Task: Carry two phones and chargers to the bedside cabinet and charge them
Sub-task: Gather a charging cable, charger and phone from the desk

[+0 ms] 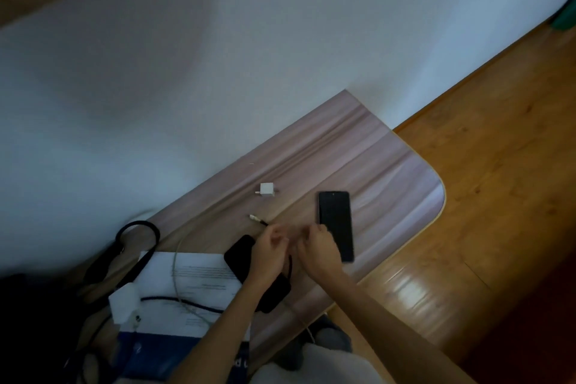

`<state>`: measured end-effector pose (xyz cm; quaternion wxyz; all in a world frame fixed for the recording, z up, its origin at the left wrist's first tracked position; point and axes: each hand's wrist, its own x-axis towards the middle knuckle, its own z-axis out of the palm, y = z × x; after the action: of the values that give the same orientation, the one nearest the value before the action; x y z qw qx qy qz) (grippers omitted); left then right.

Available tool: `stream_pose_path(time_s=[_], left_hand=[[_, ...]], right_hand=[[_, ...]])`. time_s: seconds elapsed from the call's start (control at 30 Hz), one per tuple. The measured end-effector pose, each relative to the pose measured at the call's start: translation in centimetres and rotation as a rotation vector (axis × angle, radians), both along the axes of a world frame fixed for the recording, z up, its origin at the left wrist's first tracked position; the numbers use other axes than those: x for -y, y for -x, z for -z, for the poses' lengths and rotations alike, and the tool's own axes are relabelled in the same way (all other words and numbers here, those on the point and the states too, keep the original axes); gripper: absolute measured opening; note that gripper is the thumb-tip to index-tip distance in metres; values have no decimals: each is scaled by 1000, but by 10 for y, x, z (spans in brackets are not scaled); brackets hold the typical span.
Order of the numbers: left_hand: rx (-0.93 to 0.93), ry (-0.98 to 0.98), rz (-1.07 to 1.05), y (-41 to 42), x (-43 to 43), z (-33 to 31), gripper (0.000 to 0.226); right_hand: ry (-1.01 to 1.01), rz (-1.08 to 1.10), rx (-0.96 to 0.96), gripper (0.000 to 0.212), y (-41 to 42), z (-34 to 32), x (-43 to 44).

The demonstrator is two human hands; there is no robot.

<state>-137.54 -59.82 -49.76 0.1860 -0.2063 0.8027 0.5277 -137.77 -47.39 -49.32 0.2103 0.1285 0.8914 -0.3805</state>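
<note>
A black phone [336, 221] lies flat on the wooden desk [389, 171], just right of my right hand [318, 248]. A second black phone [240, 254] lies under my left hand [269, 251], partly hidden by the wrist. Both hands are close together with fingers curled around a thin dark charging cable [290, 265]; its plug end [257, 219] sticks out to the left on the desk. A small white charger block [266, 189] sits further back, apart from both hands.
White papers [193, 277] and a blue-edged folder lie at the desk's near left, crossed by a pale cable [176, 259] and dark cords. A white adapter [124, 302] and a black strap [137, 231] sit left. The wall is behind; wooden floor [483, 196] is to the right.
</note>
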Motion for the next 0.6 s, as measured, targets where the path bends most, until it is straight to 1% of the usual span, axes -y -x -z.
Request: stream_pose_path(time_s=[0.1, 0.2, 0.27, 0.33, 0.4, 0.47, 0.53, 0.6], left_hand=[[9, 42, -40, -26, 29, 6, 19], [35, 16, -94, -48, 49, 7, 18], [69, -1, -61, -59, 61, 9, 19], [119, -37, -8, -68, 72, 11, 18], [131, -66, 32, -78, 80, 12, 16], [113, -72, 58, -88, 88, 11, 16], [73, -54, 75, -99, 97, 10, 24], [10, -17, 88, -110, 107, 6, 38]], right_hand=[[70, -45, 175, 35, -10, 0, 26], [49, -65, 205, 33, -15, 3, 38], [46, -84, 194, 33, -14, 5, 40], [88, -93, 196, 32, -12, 3, 41], [259, -27, 226, 23, -11, -3, 41], [533, 110, 294, 6, -11, -12, 42], [724, 206, 333, 13, -9, -23, 41], [844, 233, 335, 17, -8, -36, 43]])
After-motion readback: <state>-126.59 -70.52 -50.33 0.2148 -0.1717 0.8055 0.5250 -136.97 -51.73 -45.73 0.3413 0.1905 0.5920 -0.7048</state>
